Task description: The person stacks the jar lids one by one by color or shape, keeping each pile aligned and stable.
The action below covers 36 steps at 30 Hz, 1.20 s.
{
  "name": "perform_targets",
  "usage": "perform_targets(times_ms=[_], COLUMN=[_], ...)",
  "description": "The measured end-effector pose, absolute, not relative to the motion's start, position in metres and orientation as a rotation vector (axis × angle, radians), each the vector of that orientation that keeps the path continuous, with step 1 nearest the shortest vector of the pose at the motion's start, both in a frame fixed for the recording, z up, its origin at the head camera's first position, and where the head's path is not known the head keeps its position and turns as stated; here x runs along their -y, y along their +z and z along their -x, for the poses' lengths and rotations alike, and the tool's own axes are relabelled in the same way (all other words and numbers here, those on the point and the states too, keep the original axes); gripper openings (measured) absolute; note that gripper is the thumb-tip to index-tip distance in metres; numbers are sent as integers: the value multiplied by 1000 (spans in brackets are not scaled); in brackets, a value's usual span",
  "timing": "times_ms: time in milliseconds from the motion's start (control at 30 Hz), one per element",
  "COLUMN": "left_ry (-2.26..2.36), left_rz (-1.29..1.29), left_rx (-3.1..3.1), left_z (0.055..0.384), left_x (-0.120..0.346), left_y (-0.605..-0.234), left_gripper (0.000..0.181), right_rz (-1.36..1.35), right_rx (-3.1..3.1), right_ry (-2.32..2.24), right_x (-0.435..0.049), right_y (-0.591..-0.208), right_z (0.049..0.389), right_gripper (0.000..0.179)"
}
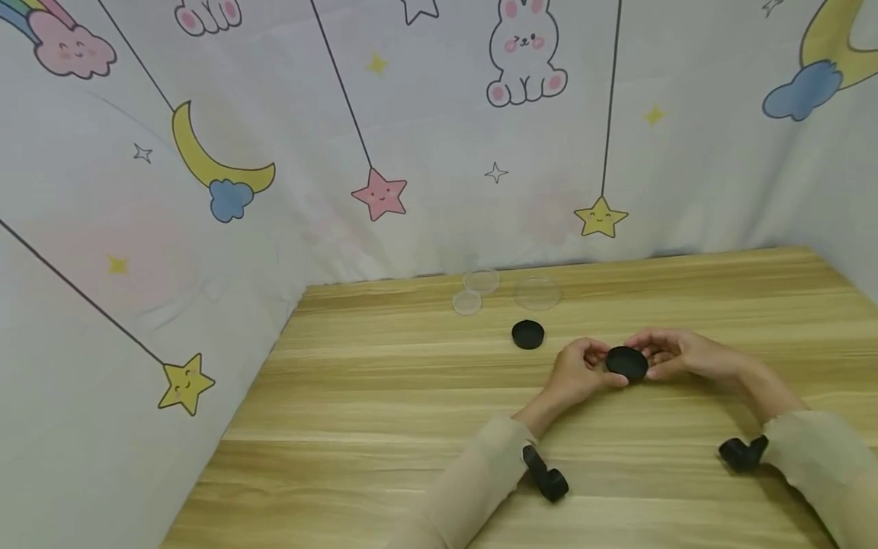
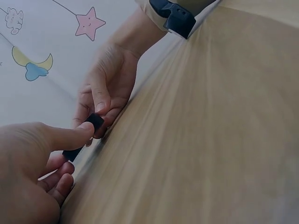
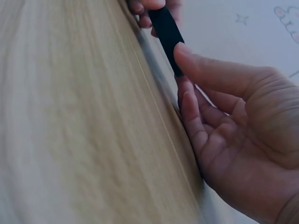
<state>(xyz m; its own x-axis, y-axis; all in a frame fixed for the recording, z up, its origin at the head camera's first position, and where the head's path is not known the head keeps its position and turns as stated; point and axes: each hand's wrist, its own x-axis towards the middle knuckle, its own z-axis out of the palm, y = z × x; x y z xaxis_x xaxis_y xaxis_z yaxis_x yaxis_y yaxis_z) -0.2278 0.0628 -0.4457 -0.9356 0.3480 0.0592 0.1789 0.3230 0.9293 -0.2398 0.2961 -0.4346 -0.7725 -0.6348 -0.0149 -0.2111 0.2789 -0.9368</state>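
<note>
No text, label, brand, number or sign can be read in any of the three views.

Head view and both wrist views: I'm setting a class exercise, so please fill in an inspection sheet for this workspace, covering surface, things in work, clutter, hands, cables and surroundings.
Surface: table with a wood-grain top.
Things in work: held disc, black and round; a second black disc lies on the table, apart from the hands.
Clutter: three clear discs near the table's far edge; their exact use cannot be told.
Hands: left hand and right hand grip the held disc from opposite sides.
Cables: nothing seen.
Surroundings: pale cartoon backdrop behind the table and along its left side.
</note>
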Motion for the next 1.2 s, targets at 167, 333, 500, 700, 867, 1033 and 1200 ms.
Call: perform_targets(times_ms=[167, 333, 500, 700, 867, 1033, 1200], left_ry=[1622, 1576, 1558, 1524, 1514, 1536, 1642], left_rz=[-493, -488, -511, -538, -545, -575, -533], left_rx=[-2491, -2539, -2558, -2604, -2583, -2485, -2341], left_z=[227, 228, 230, 230, 229, 230, 238], left_x=[-67, -70, -70, -67, -66, -62, -52], left_y=[-445, -444, -442, -442, -445, -445, -432], left_gripper=[40, 40, 40, 41, 44, 51, 61], right_rz=[698, 658, 669, 702, 687, 458, 355], right_rx=[-2266, -2351, -2381, -2348, -2264, -2210, -2301], right_ry=[-1435, -1366, -1336, -1369, -1458, -1537, -1549], right_x=[-298, -297, -294, -292, -296, -301, -296], right_y=[-434, -431, -429, -430, -434, -432, -415], right_z=[238, 237, 240, 241, 238, 237, 241], right_gripper=[44, 55, 59, 59, 62, 67, 64])
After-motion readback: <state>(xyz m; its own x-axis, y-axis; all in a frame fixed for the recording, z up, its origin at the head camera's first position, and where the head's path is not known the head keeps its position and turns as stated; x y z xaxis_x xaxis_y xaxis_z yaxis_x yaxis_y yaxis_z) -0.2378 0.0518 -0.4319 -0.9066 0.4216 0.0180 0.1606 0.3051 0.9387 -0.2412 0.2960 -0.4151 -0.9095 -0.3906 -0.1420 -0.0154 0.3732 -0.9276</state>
